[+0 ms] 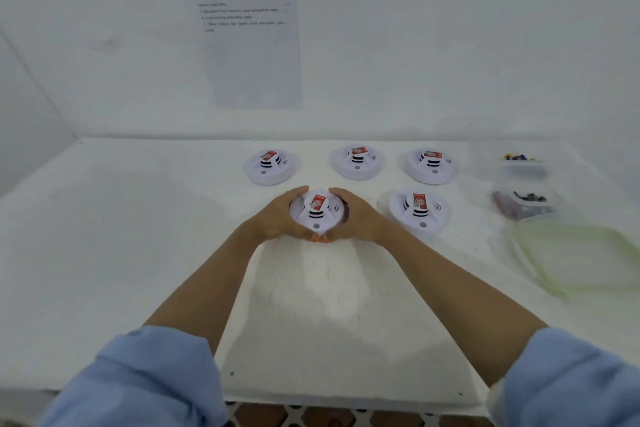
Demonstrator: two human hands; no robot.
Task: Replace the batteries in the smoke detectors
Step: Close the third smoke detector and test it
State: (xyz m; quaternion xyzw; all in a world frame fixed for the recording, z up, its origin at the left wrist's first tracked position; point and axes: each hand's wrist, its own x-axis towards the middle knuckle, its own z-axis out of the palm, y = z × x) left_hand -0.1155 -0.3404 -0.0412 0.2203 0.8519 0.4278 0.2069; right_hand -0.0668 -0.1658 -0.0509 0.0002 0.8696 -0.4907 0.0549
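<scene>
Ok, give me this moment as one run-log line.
left hand: grips front-left detector | right hand: grips same detector | four other detectors: free, on table | tubs: far right

Lab-like test bench, plain white far wall (pixel 450 45), printed instruction sheet (pixel 249 35) stuck on it, white table (pixel 121 218), 5 identical smoke detectors (pixel 357 163) in rows, clear plastic tubs (pixel 526 204) far right.

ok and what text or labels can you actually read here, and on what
sheet on the wall: numbered printed lines, too blurred to read
red labels on the five smoke detectors: too small and blurred to read
sound-wave mark beside each label: symbol, no words
</scene>
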